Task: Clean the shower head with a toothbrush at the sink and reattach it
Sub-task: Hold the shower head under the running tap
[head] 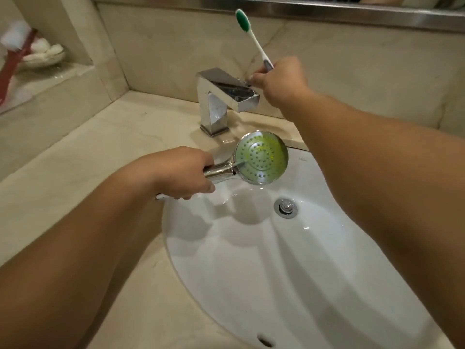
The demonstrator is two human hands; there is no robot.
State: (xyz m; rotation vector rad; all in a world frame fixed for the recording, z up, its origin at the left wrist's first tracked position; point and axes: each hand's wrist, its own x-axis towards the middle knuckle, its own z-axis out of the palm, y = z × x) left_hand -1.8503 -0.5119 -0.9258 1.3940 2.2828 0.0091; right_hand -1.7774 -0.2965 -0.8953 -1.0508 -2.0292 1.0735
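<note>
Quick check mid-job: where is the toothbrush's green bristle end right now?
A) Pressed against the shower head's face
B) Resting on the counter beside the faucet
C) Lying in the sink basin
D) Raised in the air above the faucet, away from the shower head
D: the right hand grips the toothbrush with its green end pointing up above the faucet, while the left hand holds the shower head over the sink.

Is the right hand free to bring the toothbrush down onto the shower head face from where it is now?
Probably yes. The right hand holds the toothbrush up by the faucet, and the shower head, held by the left hand, faces up with nothing over it.
</note>
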